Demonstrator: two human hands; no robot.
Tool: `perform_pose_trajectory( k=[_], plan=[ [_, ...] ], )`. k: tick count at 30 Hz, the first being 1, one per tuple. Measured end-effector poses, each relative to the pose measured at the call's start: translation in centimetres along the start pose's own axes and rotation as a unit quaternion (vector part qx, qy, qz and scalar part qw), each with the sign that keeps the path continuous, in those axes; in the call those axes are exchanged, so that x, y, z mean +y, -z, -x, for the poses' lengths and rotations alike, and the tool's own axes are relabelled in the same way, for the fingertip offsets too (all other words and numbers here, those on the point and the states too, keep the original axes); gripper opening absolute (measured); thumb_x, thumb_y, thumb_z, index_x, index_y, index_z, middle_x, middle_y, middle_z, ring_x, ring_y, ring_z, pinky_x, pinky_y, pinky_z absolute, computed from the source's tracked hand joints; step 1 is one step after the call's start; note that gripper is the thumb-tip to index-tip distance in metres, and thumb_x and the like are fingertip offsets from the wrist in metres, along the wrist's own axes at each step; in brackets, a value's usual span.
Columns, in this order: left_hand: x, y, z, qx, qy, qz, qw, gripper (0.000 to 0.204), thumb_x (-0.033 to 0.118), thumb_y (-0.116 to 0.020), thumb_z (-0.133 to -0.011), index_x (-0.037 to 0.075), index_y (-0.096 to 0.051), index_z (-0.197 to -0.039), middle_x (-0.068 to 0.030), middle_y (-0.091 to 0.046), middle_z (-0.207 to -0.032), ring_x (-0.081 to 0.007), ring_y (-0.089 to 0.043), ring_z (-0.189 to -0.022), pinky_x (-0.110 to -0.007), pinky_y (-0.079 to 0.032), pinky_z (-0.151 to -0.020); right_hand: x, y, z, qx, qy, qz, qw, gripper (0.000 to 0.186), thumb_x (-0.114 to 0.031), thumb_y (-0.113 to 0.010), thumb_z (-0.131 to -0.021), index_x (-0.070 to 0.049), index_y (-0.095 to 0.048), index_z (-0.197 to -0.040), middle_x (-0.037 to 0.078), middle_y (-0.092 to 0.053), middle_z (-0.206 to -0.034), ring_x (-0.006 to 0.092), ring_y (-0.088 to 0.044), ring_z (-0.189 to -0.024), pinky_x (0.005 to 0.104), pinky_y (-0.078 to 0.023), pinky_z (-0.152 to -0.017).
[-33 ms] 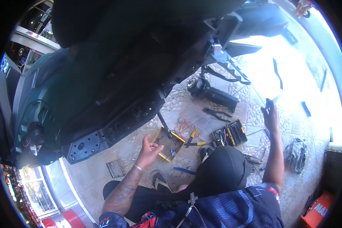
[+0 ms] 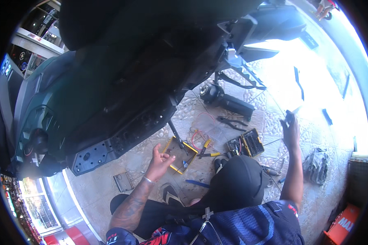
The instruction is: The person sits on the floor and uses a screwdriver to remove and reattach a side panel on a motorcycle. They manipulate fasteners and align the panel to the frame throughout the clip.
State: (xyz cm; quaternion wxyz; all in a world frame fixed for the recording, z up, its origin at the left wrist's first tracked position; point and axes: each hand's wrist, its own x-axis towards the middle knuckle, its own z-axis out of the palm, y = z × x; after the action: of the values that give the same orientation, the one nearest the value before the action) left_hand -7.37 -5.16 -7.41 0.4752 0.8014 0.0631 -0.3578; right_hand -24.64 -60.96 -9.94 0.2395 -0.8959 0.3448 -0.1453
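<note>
My left hand (image 2: 159,164) hangs in the air beside a yellow-edged tray (image 2: 174,168). Its thumb and fingers are apart, and nothing is in them. Stretched out to the right, my right hand (image 2: 290,132) is over the bright floor. Its fingers are bent together around something dark and small, too washed out by glare to name. Ahead of me looms the dark body of a scooter or motorbike (image 2: 122,81), with a stand (image 2: 177,132) reaching down near the tray. A black cylindrical part (image 2: 237,106) lies on the floor between my hands.
Pliers with yellow handles (image 2: 210,154), black pliers (image 2: 233,123) and an open bit case (image 2: 252,143) lie around my knee. A crumpled grey plastic bag (image 2: 317,166) is at right, near an orange box (image 2: 342,224). A dark bar (image 2: 299,83) lies in the glare.
The view has shifted very slightly. My right hand sits a touch lower in the picture; my left hand holds the same pose.
</note>
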Motion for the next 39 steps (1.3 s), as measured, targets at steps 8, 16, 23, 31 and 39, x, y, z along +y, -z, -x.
perform_pose_trajectory(
  k=[8,16,23,31,39],
  plan=[
    [2.6,-0.9,3.1,-0.009,-0.088,0.046,0.995,0.100,0.022,-0.081,-0.093,0.009,-0.012,-0.164,-0.0104,-0.053,-0.119,-0.0175,-0.060,-0.105,-0.035,-0.053,-0.093,-12.7,10.8,10.7,0.137,0.176,-0.009,0.975,0.024,-0.008,-0.077,-0.090,-0.007,-0.059,-0.104,0.012,-0.068,-0.133,0.0369,-0.058,-0.128,0.0467,-0.050,-0.104],
    [8.7,-1.8,8.2,-0.036,-0.219,0.183,0.958,0.089,0.021,-0.079,-0.097,0.008,-0.018,-0.161,-0.0103,-0.052,-0.118,-0.0126,-0.062,-0.097,-0.028,-0.056,-0.083,-28.4,12.6,10.4,0.061,0.524,0.034,0.849,0.024,-0.005,-0.070,-0.082,-0.009,-0.063,-0.104,0.007,-0.069,-0.113,0.0335,-0.057,-0.128,0.0495,-0.047,-0.106],
    [11.5,-0.3,11.1,0.012,-0.313,0.215,0.925,0.073,0.041,-0.068,-0.104,0.006,-0.032,-0.156,-0.0065,-0.052,-0.122,-0.0129,-0.059,-0.105,-0.030,-0.055,-0.090,-34.4,3.8,9.8,-0.057,0.691,0.150,0.705,0.019,-0.022,-0.064,-0.089,-0.017,-0.065,-0.108,0.002,-0.064,-0.101,0.0224,-0.059,-0.112,0.0406,-0.048,-0.098],
    [10.2,0.5,8.0,0.079,-0.288,0.150,0.942,0.082,0.025,-0.075,-0.099,0.007,-0.024,-0.160,-0.0096,-0.053,-0.126,-0.0146,-0.063,-0.107,-0.032,-0.057,-0.087,-35.2,-6.9,3.2,-0.065,0.716,0.237,0.653,0.025,-0.029,-0.063,-0.096,-0.031,-0.075,-0.118,0.008,-0.060,-0.119,0.0313,-0.060,-0.114,0.0385,-0.052,-0.099],
    [10.0,0.9,5.4,0.114,-0.266,0.126,0.949,0.099,0.029,-0.082,-0.094,0.007,-0.013,-0.163,-0.0145,-0.050,-0.124,-0.0165,-0.066,-0.100,-0.029,-0.057,-0.077,-36.9,-8.2,1.2,-0.030,0.661,0.292,0.691,0.019,-0.028,-0.065,-0.093,-0.026,-0.081,-0.103,0.009,-0.063,-0.132,0.0306,-0.055,-0.129,0.0492,-0.040,-0.117]
  ],
)
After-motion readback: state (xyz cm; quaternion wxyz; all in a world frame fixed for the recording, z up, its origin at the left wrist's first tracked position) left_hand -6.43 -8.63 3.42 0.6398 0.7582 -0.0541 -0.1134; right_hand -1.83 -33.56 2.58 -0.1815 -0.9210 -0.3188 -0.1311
